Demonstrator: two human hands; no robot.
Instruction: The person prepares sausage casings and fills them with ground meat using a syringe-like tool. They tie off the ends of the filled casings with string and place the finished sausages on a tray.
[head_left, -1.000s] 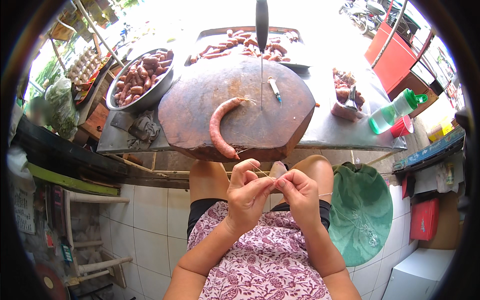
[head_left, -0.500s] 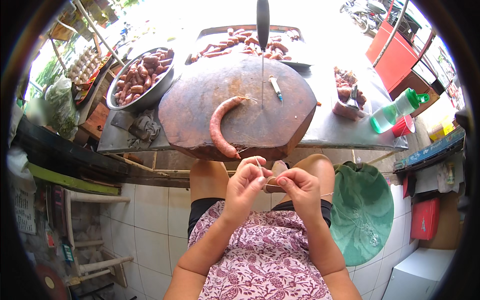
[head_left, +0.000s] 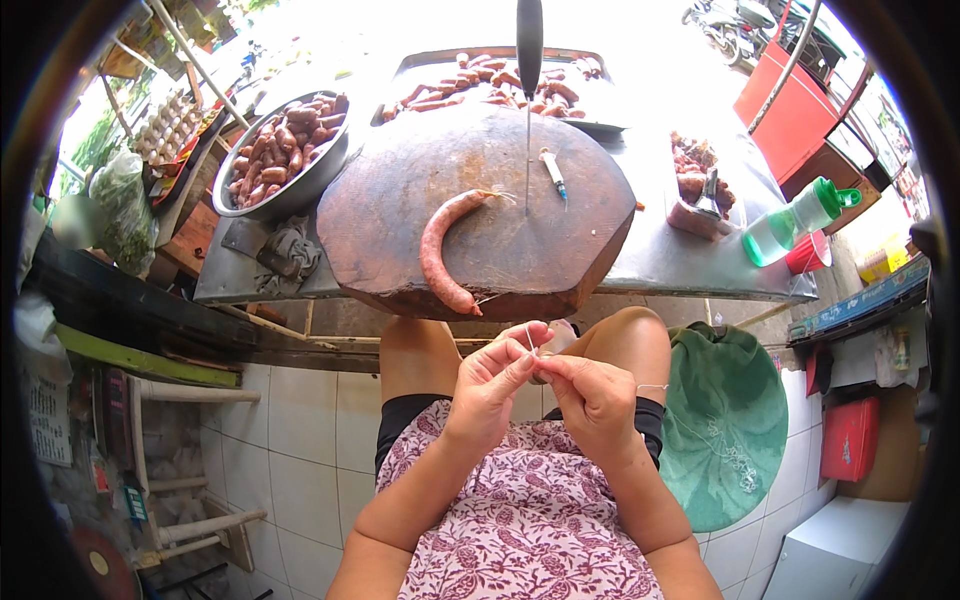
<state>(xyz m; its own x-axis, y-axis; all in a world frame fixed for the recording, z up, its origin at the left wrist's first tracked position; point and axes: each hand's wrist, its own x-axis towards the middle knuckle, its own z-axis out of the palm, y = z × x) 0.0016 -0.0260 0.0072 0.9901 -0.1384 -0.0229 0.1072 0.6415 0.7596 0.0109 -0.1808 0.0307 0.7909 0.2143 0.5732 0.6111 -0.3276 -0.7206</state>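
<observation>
Over my lap, a thin white string (head_left: 531,338) is pinched between my left hand (head_left: 490,385) and my right hand (head_left: 595,395), their fingertips meeting. One loose end of it trails out to the right past my right hand. Ahead of my hands, a long curved raw sausage (head_left: 436,252) lies on a thick wooden chopping block (head_left: 380,170), its lower end near the block's front edge. Short strings show at both sausage ends. A knife (head_left: 529,60) stands upright with its tip on the block, and a syringe (head_left: 553,174) lies beside it.
On the metal table (head_left: 650,270) stand a metal bowl (head_left: 225,190) of sausages at left, a tray (head_left: 600,126) of sausages behind, and a container (head_left: 697,222) of meat at right. Near it are a green-capped bottle (head_left: 795,225) and a red cup (head_left: 808,252). A green cloth (head_left: 720,400) lies right of my knee.
My hands have come together, the right moving left until its fingertips meet the left's. The string span between them has shortened. Sausage, knife and syringe stay put.
</observation>
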